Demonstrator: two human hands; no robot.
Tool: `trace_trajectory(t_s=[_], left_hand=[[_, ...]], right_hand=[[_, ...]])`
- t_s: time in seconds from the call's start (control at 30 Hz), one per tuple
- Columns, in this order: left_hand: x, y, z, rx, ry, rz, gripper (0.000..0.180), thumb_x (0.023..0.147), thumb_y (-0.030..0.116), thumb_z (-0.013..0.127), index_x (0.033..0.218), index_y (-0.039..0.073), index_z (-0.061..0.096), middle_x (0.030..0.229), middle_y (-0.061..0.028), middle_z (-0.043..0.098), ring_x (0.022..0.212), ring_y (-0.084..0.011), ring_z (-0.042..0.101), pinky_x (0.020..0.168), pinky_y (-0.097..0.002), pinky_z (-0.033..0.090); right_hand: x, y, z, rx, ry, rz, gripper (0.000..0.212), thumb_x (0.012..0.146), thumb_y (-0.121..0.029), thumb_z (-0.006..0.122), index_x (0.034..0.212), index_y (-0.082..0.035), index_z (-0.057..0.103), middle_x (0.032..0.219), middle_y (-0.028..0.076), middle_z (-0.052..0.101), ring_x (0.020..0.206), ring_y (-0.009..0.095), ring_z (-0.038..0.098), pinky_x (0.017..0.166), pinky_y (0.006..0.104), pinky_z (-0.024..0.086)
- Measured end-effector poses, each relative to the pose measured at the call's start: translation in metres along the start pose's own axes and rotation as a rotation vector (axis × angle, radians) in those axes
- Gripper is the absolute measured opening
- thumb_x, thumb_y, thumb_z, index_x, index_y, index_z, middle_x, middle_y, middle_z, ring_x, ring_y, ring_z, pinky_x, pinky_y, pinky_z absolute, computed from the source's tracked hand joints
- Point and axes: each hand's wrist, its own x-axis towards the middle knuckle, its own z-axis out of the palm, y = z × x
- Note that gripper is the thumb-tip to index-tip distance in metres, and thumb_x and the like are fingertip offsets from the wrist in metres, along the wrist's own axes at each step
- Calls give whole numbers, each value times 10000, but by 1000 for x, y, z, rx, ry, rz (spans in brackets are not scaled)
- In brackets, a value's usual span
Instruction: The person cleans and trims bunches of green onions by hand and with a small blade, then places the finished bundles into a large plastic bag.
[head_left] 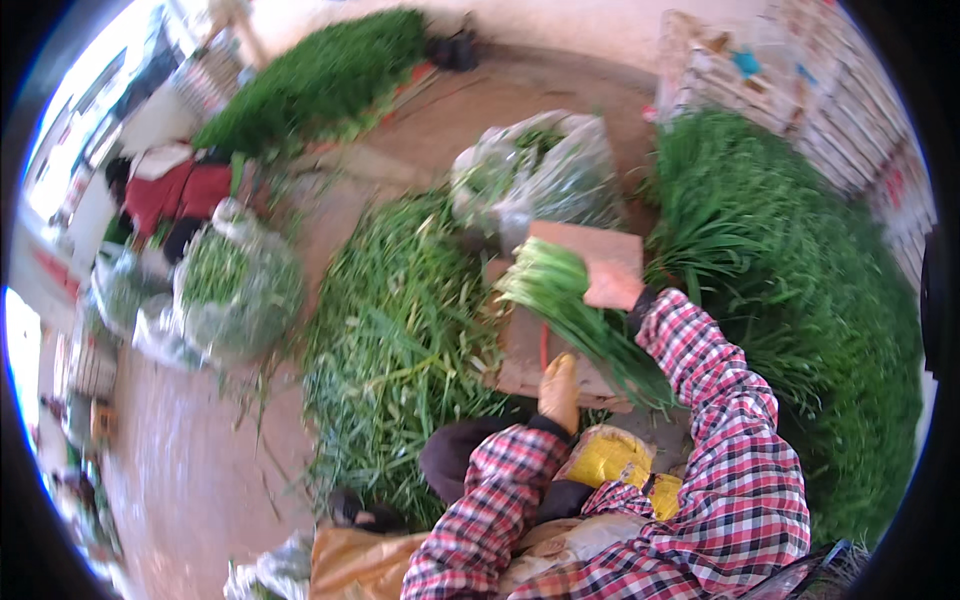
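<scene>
My right hand is closed around a bunch of long-leaved green stalks. The pale cut ends point up and left, and the dark leaves trail down toward my right sleeve. Beneath the bunch is a brown board, with a raised flat brown block at its far side. My left hand is over the board's near part, fingers pressed together. A thin red strip runs up from its fingertips; whether the hand grips it or something else is hard to make out.
Loose trimmings are heaped left of the board. Long greens pile up on the right, below white crates. Clear bags of greens stand behind the board and at left. A person in red bends near another green pile.
</scene>
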Motion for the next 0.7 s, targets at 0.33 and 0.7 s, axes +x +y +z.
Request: trace_trajectory(t_s=[0.33,0.7], left_hand=[[65,-28,19,-369,-9,-87,550,932,334,444,1431,289,218,1373,-7,387,1196,-224,413,895,-426,332],[58,-10,47,-559,-321,-156,522,985,297,368,1449,281,129,1439,-60,282,1279,-267,343,1043,-421,286]], right_hand=[[9,11,39,345,-51,45,886,588,-502,771,1231,26,465,1050,251,603,991,370,581,857,399,449],[-21,9,4,1093,-189,60,677,714,-131,775,1288,5,444,1212,76,550,1099,142,511,973,297,384]])
